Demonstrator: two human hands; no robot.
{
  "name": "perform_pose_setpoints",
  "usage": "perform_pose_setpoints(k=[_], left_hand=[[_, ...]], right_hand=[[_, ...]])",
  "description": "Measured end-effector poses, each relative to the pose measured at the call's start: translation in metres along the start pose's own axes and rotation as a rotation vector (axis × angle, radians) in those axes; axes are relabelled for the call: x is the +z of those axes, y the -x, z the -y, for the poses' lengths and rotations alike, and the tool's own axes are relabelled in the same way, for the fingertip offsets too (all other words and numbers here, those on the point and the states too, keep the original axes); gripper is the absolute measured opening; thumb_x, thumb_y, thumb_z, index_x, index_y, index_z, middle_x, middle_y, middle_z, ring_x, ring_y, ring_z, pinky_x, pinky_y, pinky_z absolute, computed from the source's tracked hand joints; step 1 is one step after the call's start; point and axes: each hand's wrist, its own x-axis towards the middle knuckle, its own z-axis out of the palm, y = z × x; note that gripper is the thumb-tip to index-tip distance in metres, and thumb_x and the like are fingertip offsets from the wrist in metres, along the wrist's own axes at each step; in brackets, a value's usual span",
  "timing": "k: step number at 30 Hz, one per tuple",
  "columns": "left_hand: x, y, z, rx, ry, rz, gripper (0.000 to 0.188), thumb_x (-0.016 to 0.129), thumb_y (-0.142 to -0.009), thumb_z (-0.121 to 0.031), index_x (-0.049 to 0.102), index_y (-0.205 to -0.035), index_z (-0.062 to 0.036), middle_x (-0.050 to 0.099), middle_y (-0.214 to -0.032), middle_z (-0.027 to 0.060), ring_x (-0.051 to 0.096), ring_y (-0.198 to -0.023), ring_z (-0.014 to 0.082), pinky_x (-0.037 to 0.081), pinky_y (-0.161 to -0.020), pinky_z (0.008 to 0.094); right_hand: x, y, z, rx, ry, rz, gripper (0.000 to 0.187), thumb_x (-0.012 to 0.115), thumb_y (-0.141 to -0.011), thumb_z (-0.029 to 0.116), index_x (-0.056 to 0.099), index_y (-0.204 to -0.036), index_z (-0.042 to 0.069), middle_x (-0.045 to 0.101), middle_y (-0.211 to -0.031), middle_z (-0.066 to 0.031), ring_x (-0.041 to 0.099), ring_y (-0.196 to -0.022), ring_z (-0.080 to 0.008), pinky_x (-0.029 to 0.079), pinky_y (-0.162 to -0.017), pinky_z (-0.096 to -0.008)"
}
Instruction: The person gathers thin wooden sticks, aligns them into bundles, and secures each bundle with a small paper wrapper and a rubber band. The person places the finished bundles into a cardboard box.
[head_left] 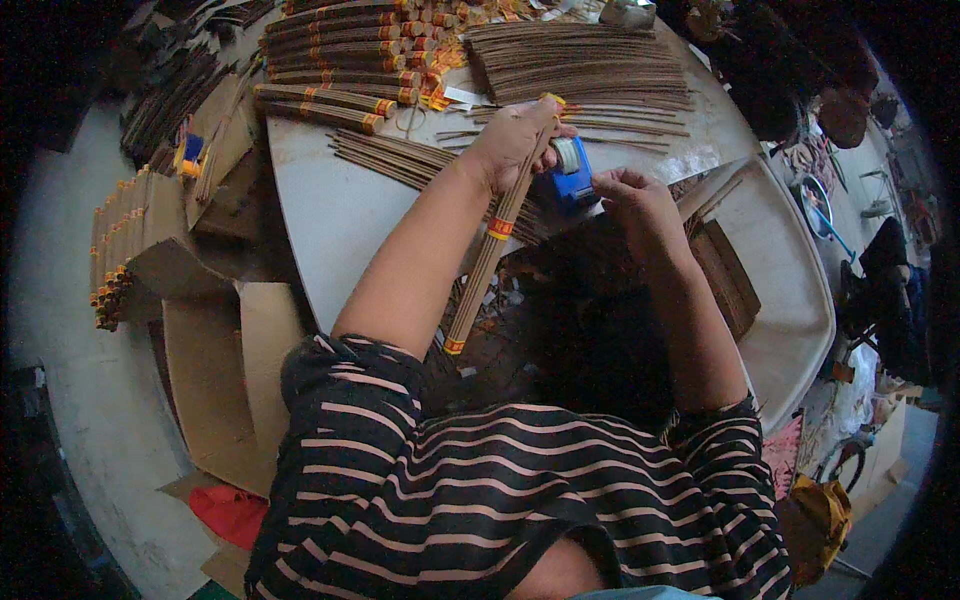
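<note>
My left hand [508, 148] is closed around a slim bundle of incense sticks [490, 265]. The bundle slants down toward me, with red-and-yellow paper bands at its middle and lower end and yellow at its top. Just right of that hand is a blue tape dispenser [574, 185] with a pale roll of tape in it. My right hand [637, 198] is at the dispenser's right side, thumb and fingertips pinched together near its front edge. Anything between those fingertips is too small to make out.
Banded incense bundles [340, 50] are stacked at the back left of the white table [320, 190]. Loose brown sticks [580, 65] lie in a broad pile at the back. Open cardboard boxes [215, 350] stand at the left. A pale tray-like surface [800, 290] is at the right.
</note>
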Motion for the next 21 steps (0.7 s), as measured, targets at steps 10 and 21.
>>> perform_pose_setpoints(k=[10,21], left_hand=[[0.004,0.002,-0.004,-0.034,0.003,-0.051,0.037,0.048,-0.088,-0.037,0.047,-0.097,-0.0010,0.061,-0.088,0.0154,0.050,-0.047,0.0108,0.037,-0.040,0.0221],[0.002,0.001,-0.003,-0.060,0.005,-0.053,0.034,0.047,-0.089,-0.037,0.047,-0.093,-0.0029,0.061,-0.090,0.0146,0.049,-0.047,0.0100,0.039,-0.039,0.0220]], right_hand=[[-0.001,0.019,-0.031,0.176,-0.273,-0.025,0.016,0.062,-0.078,0.016,0.058,-0.082,0.001,0.057,-0.069,-0.0015,0.051,-0.060,-0.0105,0.040,-0.058,-0.0231],[0.004,0.019,-0.038,0.148,-0.064,-0.067,0.014,0.061,-0.077,0.016,0.056,-0.073,0.004,0.053,-0.065,-0.0015,0.047,-0.055,-0.0118,0.038,-0.052,-0.0256]])
